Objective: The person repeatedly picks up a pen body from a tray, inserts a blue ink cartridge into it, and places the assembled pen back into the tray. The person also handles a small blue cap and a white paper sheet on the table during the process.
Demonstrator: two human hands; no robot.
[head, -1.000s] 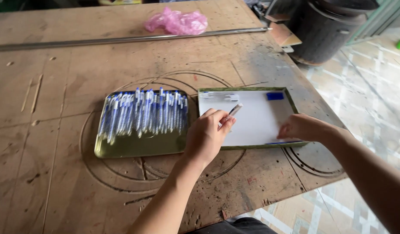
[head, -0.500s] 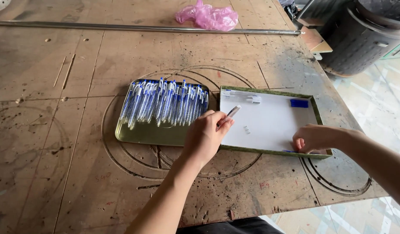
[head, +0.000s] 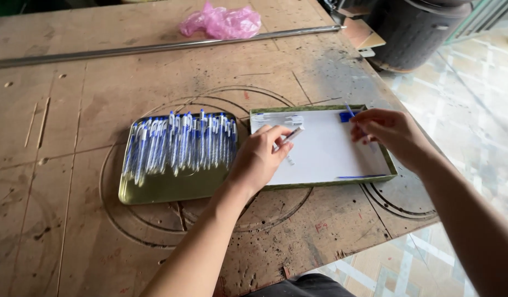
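My left hand [head: 257, 159] hovers over the left end of a green-rimmed tray [head: 331, 184] lined with white paper and grips a pen [head: 290, 136], tip pointing right. Over the tray's right part, my right hand [head: 390, 132] pinches a thin blue refill [head: 348, 109] that sticks out toward the far rim. Another thin blue refill [head: 361, 177] lies along the near rim. To the left, a golden tray [head: 155, 193] carries several blue-and-white pens [head: 179, 144] laid side by side.
Both trays sit on a scratched wooden table [head: 100, 93] whose right edge drops to a tiled floor [head: 474, 99]. A long metal rod [head: 155, 48] and a pink plastic bag [head: 223, 22] lie at the back. A black bucket [head: 413, 33] stands beyond the far right corner.
My right hand has left the tray's near right corner and moved up over its right part, now pinching a thin blue refill. My left hand keeps the pen in about the same place.
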